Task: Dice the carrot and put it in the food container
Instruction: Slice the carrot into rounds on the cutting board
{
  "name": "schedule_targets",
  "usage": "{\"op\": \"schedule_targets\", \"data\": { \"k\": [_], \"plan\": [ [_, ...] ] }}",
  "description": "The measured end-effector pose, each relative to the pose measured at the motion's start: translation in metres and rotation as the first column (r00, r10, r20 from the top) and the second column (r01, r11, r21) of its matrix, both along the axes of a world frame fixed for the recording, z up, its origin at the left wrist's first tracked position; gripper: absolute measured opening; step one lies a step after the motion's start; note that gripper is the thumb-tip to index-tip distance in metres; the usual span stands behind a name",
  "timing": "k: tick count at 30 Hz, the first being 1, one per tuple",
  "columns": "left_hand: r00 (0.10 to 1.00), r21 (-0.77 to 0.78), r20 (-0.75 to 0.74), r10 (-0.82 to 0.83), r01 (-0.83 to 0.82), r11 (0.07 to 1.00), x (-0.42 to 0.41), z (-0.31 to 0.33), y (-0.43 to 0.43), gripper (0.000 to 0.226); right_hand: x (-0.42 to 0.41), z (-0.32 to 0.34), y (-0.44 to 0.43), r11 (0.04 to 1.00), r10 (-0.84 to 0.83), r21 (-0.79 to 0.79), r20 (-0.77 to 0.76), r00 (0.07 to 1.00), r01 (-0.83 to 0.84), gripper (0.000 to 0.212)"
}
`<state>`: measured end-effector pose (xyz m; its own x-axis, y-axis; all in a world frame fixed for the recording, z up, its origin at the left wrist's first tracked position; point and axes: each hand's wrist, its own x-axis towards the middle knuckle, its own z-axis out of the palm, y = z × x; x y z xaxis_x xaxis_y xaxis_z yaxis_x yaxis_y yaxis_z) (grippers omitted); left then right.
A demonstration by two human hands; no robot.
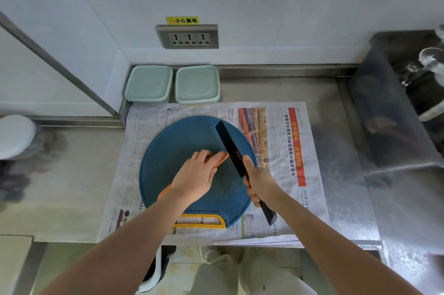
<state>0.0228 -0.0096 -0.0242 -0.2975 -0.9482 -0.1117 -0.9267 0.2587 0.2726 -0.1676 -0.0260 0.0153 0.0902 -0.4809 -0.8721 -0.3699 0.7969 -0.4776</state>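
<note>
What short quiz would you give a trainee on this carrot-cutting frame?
1. Fill in: the left hand lies flat on the ___.
2. True or false: both food containers at the back stand open.
3. Which hand grips the knife? A left; B right; C both.
Key: 1 carrot, on the cutting board; 2 false, both are closed; 3 B, the right hand grips the handle.
</note>
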Motion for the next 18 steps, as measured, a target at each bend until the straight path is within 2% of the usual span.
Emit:
{"op": "schedule_targets", "data": {
  "k": [8, 13, 18],
  "plan": [
    [1.0, 0.008, -0.004, 0.011, -0.011, 1.0, -0.001, 0.002, -0.001, 0.047, 0.003, 0.001, 0.003, 0.999, 0.013, -0.044, -0.016, 1.0, -0.014, 0.059],
    [0.999, 0.009, 0.028, 0.016, -0.016, 1.0, -0.002, -0.001, -0.003, 0.046, 0.003, -0.013, 0.009, 0.983, 0.077, -0.163, -0.042, 0.996, -0.083, 0.056],
    [1.0, 0.014, 0.009, 0.019, -0.019, 1.0, -0.002, -0.001, -0.003, 0.045, 0.012, -0.019, 0.013, 0.967, 0.119, -0.213, -0.12, 0.986, -0.143, 0.054]
  ]
}}
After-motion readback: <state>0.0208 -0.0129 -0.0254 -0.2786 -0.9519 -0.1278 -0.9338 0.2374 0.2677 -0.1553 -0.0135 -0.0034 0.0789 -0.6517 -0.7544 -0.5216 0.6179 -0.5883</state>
